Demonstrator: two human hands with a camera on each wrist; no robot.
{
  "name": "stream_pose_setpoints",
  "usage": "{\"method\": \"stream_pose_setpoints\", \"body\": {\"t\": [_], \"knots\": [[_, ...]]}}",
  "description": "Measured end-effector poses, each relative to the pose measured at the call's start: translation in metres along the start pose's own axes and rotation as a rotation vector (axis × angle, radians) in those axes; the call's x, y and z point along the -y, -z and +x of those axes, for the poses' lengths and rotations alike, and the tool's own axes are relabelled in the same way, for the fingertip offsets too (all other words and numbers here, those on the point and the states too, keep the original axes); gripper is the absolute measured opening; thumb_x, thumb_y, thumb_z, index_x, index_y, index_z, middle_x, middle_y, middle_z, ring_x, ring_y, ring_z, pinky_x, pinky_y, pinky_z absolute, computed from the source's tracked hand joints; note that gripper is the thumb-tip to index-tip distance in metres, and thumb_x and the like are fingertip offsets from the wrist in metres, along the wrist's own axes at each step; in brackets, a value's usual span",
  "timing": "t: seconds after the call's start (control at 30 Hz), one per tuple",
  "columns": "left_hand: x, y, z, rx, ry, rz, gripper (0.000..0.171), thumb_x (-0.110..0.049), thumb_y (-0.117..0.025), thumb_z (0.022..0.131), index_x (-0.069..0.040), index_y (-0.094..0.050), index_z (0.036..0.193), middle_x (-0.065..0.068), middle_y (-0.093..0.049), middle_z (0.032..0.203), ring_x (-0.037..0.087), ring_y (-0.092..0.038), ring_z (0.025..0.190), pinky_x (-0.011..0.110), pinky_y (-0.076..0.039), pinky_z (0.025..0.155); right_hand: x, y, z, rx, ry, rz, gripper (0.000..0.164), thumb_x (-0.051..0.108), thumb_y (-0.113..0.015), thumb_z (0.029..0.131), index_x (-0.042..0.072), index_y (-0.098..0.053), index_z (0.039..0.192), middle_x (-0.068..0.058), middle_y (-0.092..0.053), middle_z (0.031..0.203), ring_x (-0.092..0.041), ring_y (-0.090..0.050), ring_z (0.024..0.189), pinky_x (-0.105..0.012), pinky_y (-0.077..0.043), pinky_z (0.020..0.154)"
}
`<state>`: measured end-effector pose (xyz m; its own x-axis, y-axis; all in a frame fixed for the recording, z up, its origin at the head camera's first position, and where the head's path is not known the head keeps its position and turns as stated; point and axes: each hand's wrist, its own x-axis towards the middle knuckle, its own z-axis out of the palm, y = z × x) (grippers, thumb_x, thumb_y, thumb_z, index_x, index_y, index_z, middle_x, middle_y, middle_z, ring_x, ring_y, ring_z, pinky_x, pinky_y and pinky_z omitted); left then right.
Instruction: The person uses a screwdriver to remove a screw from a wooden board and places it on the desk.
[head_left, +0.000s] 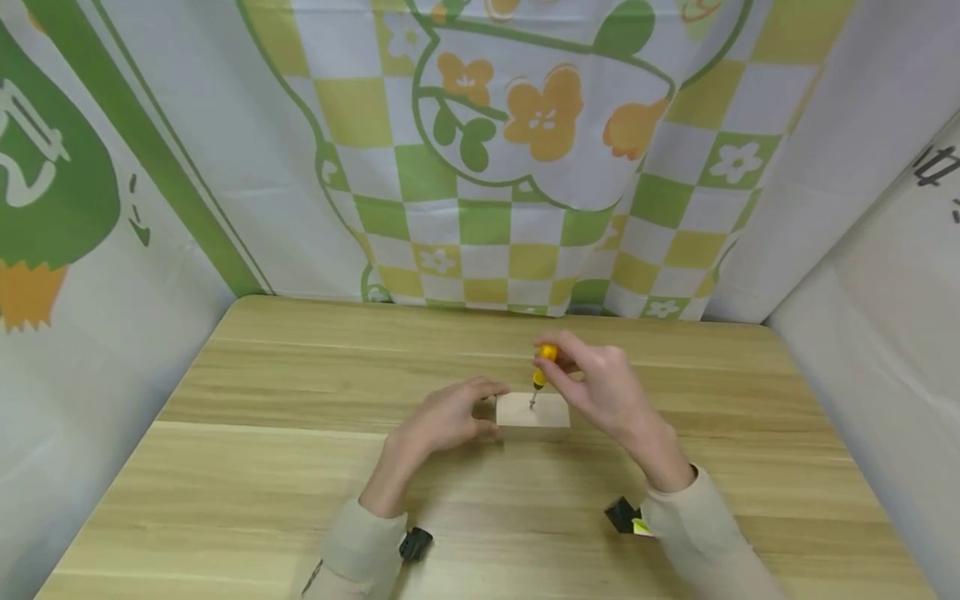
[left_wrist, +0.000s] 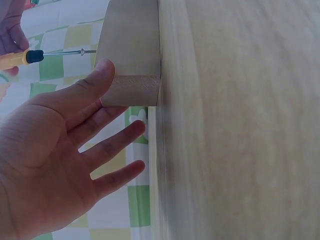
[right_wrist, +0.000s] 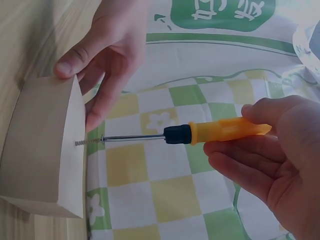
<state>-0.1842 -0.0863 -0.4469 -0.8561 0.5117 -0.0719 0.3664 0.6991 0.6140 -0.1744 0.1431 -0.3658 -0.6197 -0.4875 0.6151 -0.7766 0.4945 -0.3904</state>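
A pale wooden block (head_left: 533, 412) lies on the table. My left hand (head_left: 448, 414) holds its left end between thumb and fingers; in the left wrist view the thumb of that hand (left_wrist: 60, 145) lies against the block's edge and two fingers stand spread. My right hand (head_left: 603, 387) pinches the handle of a yellow screwdriver (right_wrist: 220, 131) with a black collar. The steel shaft points down at the block, its tip at the head of a screw (right_wrist: 90, 141). The screw's point meets the block's top face, with most of its thread showing.
The wood-grain table (head_left: 262, 492) spreads around the block. Behind it hangs a checked, flowered curtain (head_left: 480, 225), with white cloth walls at both sides. Small black devices sit by the left wrist (head_left: 416, 543) and right wrist (head_left: 621, 515).
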Motion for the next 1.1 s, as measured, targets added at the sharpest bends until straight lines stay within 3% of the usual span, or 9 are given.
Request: {"method": "stream_pose_setpoints", "body": {"t": [0.2, 0.4, 0.5, 0.67, 0.83, 0.93, 1.1], "knots": [[-0.002, 0.001, 0.0, -0.009, -0.007, 0.006, 0.06, -0.032, -0.076, 0.087, -0.021, -0.055, 0.142, 0.0, -0.058, 0.143, 0.024, -0.056, 0.13, 0.049, -0.045, 0.108, 0.002, 0.0, 0.002, 0.039, 0.018, 0.016, 0.018, -0.004, -0.067, 0.09, 0.001, -0.065, 0.107, -0.01, -0.075, 0.091, -0.018, -0.074, 0.076, -0.019, -0.059, 0.066], [-0.002, 0.001, -0.001, -0.015, -0.007, 0.002, 0.059, -0.031, -0.076, 0.087, -0.02, -0.056, 0.142, 0.0, -0.059, 0.141, 0.025, -0.057, 0.128, 0.05, -0.047, 0.106, 0.005, 0.004, 0.003, 0.135, -0.043, 0.075, 0.019, 0.0, -0.064, 0.094, 0.003, -0.065, 0.113, -0.01, -0.075, 0.1, -0.019, -0.074, 0.079, -0.02, -0.06, 0.067], [-0.002, 0.001, -0.001, -0.015, -0.006, 0.005, 0.059, -0.032, -0.076, 0.087, -0.02, -0.056, 0.141, 0.0, -0.06, 0.14, 0.025, -0.057, 0.127, 0.049, -0.047, 0.105, 0.007, 0.004, 0.002, 0.145, -0.077, 0.096, 0.019, 0.002, -0.064, 0.095, 0.004, -0.065, 0.114, -0.009, -0.074, 0.103, -0.019, -0.074, 0.083, -0.021, -0.06, 0.067], [0.0, 0.001, -0.001, -0.012, 0.003, -0.001, 0.059, -0.032, -0.077, 0.087, -0.021, -0.056, 0.141, 0.0, -0.06, 0.14, 0.024, -0.057, 0.128, 0.048, -0.047, 0.106, 0.007, -0.004, 0.003, 0.059, -0.086, 0.069, 0.022, 0.003, -0.067, 0.092, 0.006, -0.068, 0.114, -0.009, -0.067, 0.108, -0.021, -0.071, 0.09, -0.022, -0.06, 0.068], [0.0, 0.001, -0.001, -0.007, 0.015, -0.02, 0.06, -0.03, -0.077, 0.086, -0.021, -0.055, 0.142, 0.0, -0.059, 0.141, 0.025, -0.057, 0.128, 0.05, -0.046, 0.107, 0.01, -0.01, 0.003, -0.057, -0.112, -0.043, 0.018, 0.012, -0.075, 0.089, 0.008, -0.073, 0.107, -0.005, -0.057, 0.095, -0.014, -0.066, 0.078, -0.019, -0.058, 0.061], [0.0, 0.0, -0.001, 0.001, 0.023, -0.019, 0.062, -0.03, -0.077, 0.086, -0.022, -0.054, 0.143, 0.0, -0.057, 0.144, 0.025, -0.056, 0.13, 0.05, -0.044, 0.109, 0.011, -0.01, 0.002, -0.11, -0.15, -0.054, 0.026, 0.012, -0.078, 0.085, 0.004, -0.071, 0.109, -0.004, -0.061, 0.087, -0.013, -0.064, 0.072, -0.019, -0.057, 0.059], [-0.001, 0.001, 0.0, -0.001, 0.023, -0.015, 0.061, -0.03, -0.077, 0.086, -0.022, -0.055, 0.142, 0.0, -0.057, 0.143, 0.025, -0.056, 0.129, 0.051, -0.045, 0.108, 0.011, -0.008, 0.001, -0.194, -0.213, 0.022, 0.031, 0.006, -0.083, 0.079, 0.0, -0.062, 0.101, -0.009, -0.069, 0.084, -0.016, -0.068, 0.071, -0.021, -0.058, 0.058]]}}
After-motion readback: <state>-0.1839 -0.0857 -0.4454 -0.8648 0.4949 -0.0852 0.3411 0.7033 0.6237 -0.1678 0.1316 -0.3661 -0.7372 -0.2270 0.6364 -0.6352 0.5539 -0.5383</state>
